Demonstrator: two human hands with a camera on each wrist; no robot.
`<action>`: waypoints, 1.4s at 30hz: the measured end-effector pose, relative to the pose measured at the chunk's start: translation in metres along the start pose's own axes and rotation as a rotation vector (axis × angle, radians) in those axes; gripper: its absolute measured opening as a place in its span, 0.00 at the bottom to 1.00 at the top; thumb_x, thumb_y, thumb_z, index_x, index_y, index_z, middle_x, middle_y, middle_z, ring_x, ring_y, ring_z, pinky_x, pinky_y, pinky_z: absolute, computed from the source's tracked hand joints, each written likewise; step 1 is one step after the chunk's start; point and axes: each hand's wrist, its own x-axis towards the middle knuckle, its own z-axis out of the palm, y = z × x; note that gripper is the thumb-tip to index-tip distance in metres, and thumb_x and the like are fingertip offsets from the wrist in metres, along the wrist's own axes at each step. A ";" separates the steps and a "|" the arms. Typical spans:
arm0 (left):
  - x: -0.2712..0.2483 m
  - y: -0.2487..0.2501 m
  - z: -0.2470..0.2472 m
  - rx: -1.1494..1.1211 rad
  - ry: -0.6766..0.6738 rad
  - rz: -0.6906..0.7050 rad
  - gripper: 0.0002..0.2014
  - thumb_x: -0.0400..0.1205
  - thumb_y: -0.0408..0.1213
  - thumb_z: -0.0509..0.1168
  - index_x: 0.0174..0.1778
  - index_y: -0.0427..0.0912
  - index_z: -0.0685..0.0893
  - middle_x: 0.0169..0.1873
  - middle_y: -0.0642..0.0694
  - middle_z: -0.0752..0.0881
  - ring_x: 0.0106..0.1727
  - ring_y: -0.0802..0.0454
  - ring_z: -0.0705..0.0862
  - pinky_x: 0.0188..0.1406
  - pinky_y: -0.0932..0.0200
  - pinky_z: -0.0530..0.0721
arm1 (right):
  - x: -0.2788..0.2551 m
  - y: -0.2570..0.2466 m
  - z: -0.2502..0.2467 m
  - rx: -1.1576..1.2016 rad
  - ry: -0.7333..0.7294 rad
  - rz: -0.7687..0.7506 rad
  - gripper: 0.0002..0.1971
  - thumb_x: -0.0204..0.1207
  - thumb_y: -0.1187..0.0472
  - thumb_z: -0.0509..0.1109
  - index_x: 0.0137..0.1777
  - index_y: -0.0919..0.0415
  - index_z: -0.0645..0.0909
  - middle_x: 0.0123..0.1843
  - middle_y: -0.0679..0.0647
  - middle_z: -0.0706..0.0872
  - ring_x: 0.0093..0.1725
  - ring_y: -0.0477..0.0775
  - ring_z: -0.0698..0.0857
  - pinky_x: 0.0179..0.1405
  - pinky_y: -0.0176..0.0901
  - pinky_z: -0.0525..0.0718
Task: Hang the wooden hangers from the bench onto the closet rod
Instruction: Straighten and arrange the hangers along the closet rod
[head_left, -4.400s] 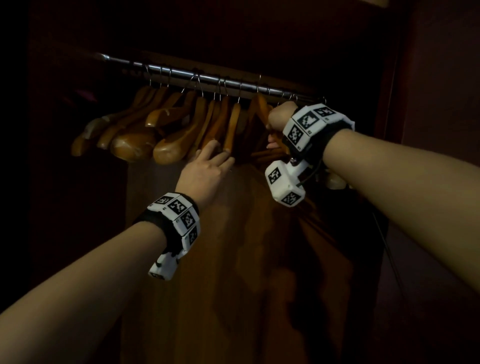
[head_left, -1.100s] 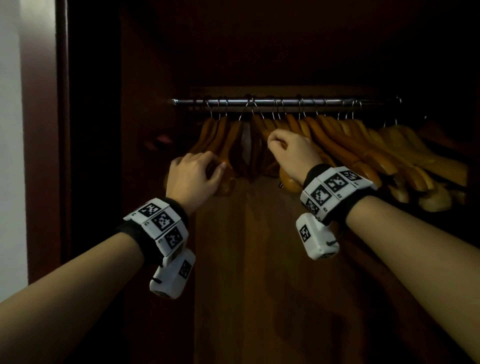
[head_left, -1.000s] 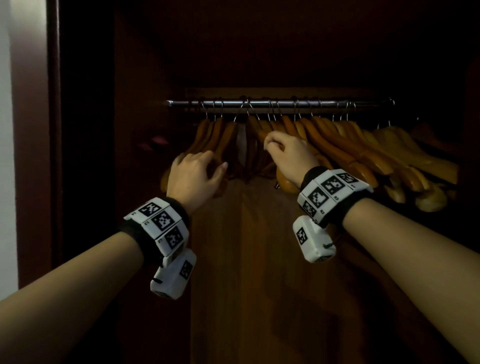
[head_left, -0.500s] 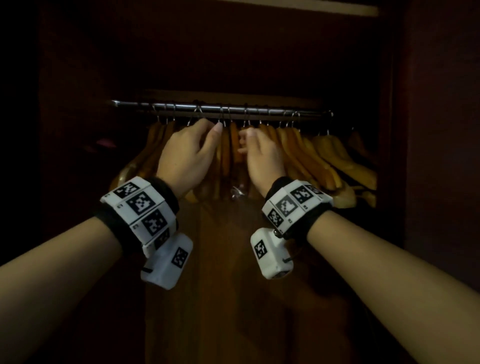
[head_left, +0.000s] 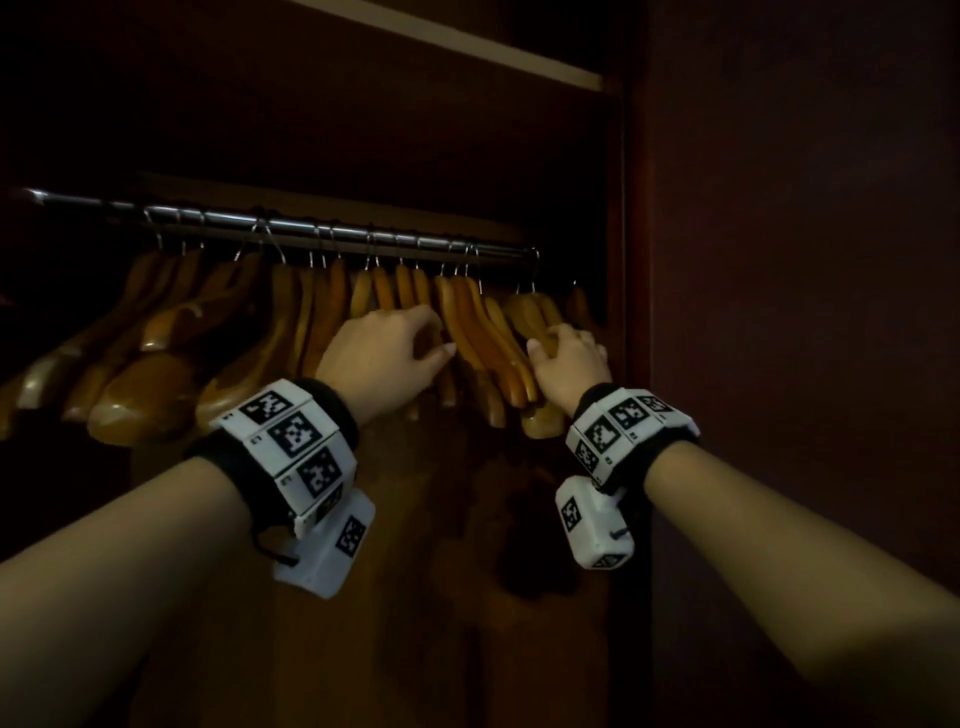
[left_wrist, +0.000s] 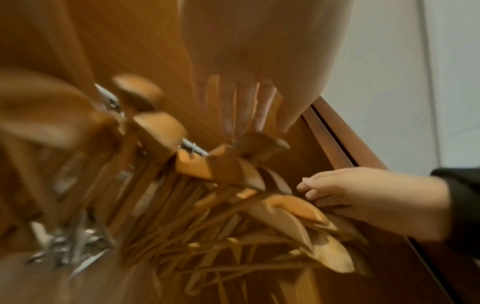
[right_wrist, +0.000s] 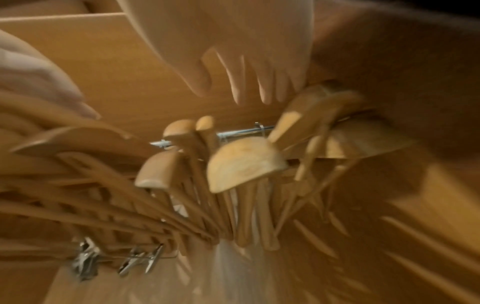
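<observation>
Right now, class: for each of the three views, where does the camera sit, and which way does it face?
Head: on the head, facing forward at the metal closet rod and hanging wooden hangers; both forearms, left hand, right hand.
Left wrist: under the left palm, looking up; also shows the right hand.
Right wrist: under the right palm, looking up.
All views share the hangers and rod.

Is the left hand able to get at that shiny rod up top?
Probably yes. The left hand sits among the hangers just below the rod, and nothing blocks the way up except hooks.
</observation>
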 end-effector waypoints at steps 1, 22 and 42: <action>0.002 0.001 0.005 0.003 -0.038 0.029 0.19 0.83 0.54 0.57 0.67 0.51 0.74 0.50 0.52 0.84 0.43 0.54 0.86 0.39 0.65 0.76 | 0.000 0.000 0.001 -0.015 -0.028 0.017 0.26 0.84 0.48 0.55 0.78 0.59 0.63 0.79 0.61 0.64 0.78 0.63 0.60 0.74 0.54 0.64; 0.013 -0.034 0.034 0.025 0.014 0.012 0.14 0.80 0.59 0.56 0.48 0.53 0.76 0.49 0.54 0.75 0.57 0.50 0.74 0.52 0.50 0.76 | 0.019 -0.036 0.026 -0.048 -0.063 0.169 0.19 0.82 0.53 0.61 0.65 0.65 0.78 0.68 0.62 0.78 0.68 0.63 0.76 0.68 0.58 0.76; 0.007 -0.042 0.039 -0.044 0.021 0.007 0.15 0.80 0.60 0.56 0.54 0.55 0.74 0.48 0.59 0.66 0.62 0.51 0.70 0.60 0.50 0.75 | 0.023 -0.028 0.042 -0.370 -0.219 0.213 0.30 0.76 0.49 0.67 0.75 0.57 0.65 0.69 0.63 0.75 0.66 0.64 0.76 0.63 0.53 0.78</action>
